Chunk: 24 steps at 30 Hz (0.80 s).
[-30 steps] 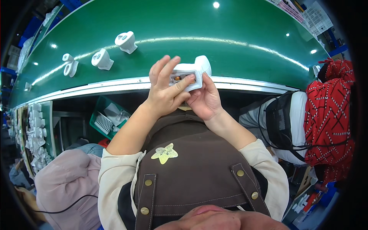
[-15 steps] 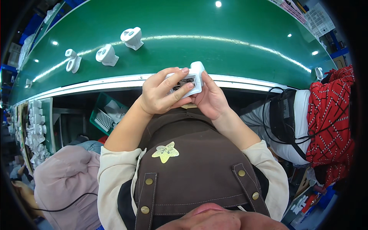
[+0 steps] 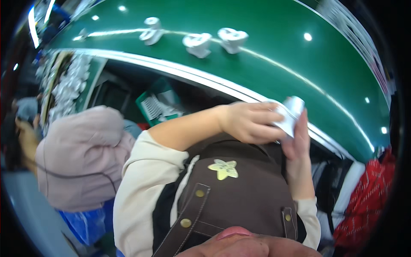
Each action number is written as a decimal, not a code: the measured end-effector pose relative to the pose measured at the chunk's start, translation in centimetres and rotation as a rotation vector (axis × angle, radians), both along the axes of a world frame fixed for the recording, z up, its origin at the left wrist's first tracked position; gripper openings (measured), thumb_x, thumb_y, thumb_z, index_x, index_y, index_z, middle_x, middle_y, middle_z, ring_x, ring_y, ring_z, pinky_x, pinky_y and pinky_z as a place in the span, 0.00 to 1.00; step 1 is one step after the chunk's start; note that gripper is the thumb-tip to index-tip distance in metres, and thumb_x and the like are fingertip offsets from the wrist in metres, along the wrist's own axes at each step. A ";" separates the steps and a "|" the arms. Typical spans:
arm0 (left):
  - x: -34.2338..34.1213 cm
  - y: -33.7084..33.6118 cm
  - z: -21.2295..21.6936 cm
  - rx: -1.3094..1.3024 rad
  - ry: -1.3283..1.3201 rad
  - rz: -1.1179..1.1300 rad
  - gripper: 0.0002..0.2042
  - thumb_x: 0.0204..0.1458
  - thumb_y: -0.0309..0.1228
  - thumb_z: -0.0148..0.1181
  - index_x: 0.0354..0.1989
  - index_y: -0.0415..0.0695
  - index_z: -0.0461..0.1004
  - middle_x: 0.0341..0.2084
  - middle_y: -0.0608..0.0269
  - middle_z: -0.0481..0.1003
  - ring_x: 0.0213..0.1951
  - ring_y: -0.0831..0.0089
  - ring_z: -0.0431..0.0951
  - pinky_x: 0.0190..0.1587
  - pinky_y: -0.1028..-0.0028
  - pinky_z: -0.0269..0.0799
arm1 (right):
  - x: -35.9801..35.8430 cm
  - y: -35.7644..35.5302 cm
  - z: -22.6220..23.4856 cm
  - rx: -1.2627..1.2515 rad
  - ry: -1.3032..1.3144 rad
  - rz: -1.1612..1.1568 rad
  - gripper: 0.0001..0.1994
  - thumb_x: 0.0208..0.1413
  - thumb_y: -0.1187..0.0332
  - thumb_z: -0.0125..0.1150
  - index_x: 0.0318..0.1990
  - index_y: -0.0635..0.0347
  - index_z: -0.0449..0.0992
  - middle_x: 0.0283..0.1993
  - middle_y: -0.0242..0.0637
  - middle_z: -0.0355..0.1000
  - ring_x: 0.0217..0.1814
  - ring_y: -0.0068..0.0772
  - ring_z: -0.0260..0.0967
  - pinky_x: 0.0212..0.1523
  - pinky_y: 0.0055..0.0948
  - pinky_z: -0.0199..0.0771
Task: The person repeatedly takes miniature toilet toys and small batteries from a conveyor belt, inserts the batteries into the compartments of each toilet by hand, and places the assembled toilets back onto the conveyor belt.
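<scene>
A white, glossy plastic toilet-shaped piece [image 3: 291,116] is held between my two hands, tilted, just over the near edge of the green table. My left hand [image 3: 251,123] closes its fingers on the piece from the left side. My right hand [image 3: 300,138] grips it from the right and below, its fingers partly hidden behind it. Motion blurs the hands and the piece somewhat. Farther off on the table stand three similar pieces, a left one [image 3: 151,32], a middle one [image 3: 198,44] and a right one [image 3: 232,40].
The green table [image 3: 274,51] has a white front edge [image 3: 180,70]. Below it sits a green basket [image 3: 165,99] with white parts. White pieces [image 3: 70,90] crowd a rack at left. A person in a pink hooded top [image 3: 81,158] is close at left; red patterned cloth [image 3: 368,201] hangs at right.
The view has swung, so the table slants and my hands appear farther right. The piece has been turned: its dark open underside, where my left fingers were, no longer shows.
</scene>
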State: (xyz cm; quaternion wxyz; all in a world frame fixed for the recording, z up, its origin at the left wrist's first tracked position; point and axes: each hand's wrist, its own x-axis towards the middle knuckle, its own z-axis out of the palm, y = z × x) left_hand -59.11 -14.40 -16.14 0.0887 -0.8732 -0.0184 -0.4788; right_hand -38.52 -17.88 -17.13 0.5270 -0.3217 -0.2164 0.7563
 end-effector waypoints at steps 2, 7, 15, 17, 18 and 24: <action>0.4 -0.7 1.4 0.097 -0.017 0.000 0.06 0.50 0.29 0.60 0.35 0.43 0.79 0.47 0.69 0.74 0.51 0.60 0.75 0.55 0.55 0.73 | 0.8 -0.2 1.0 0.110 -0.251 0.009 0.26 0.67 0.56 0.45 0.67 0.59 0.56 0.58 0.44 0.67 0.58 0.37 0.67 0.59 0.39 0.69; 1.2 -2.0 3.5 0.179 -0.129 0.027 0.04 0.50 0.27 0.60 0.33 0.45 0.79 0.48 0.69 0.72 0.51 0.67 0.74 0.56 0.53 0.72 | 0.2 -1.5 5.6 0.339 -0.260 -0.024 0.36 0.61 0.51 0.50 0.71 0.56 0.46 0.57 0.48 0.66 0.58 0.41 0.66 0.60 0.39 0.67; 2.7 -1.4 9.5 0.386 -0.310 -0.044 0.03 0.46 0.29 0.61 0.27 0.48 0.80 0.42 0.71 0.72 0.50 0.68 0.72 0.52 0.55 0.73 | -0.7 -3.9 9.5 0.577 -0.224 -0.134 0.31 0.63 0.51 0.48 0.68 0.57 0.51 0.57 0.47 0.67 0.58 0.40 0.67 0.59 0.40 0.68; 0.7 -1.9 11.0 0.494 -0.233 0.063 0.03 0.46 0.29 0.60 0.27 0.48 0.80 0.42 0.72 0.72 0.50 0.69 0.72 0.51 0.58 0.73 | -1.3 -1.6 8.3 0.623 -0.127 -0.006 0.30 0.64 0.52 0.47 0.67 0.58 0.52 0.57 0.46 0.68 0.57 0.39 0.68 0.59 0.40 0.69; 0.6 -1.9 11.8 0.533 -0.262 0.003 0.03 0.47 0.28 0.60 0.26 0.48 0.79 0.42 0.73 0.71 0.50 0.69 0.71 0.50 0.60 0.73 | -1.1 -2.4 9.0 0.624 -0.157 -0.043 0.29 0.64 0.52 0.47 0.67 0.58 0.53 0.57 0.46 0.68 0.57 0.39 0.68 0.59 0.40 0.69; 0.9 -1.3 12.4 0.497 -0.346 -0.081 0.04 0.50 0.27 0.57 0.26 0.48 0.78 0.43 0.76 0.70 0.50 0.72 0.70 0.48 0.65 0.73 | -0.4 -2.1 9.6 0.650 -0.144 -0.042 0.26 0.66 0.53 0.46 0.64 0.60 0.57 0.56 0.45 0.69 0.57 0.38 0.69 0.57 0.40 0.71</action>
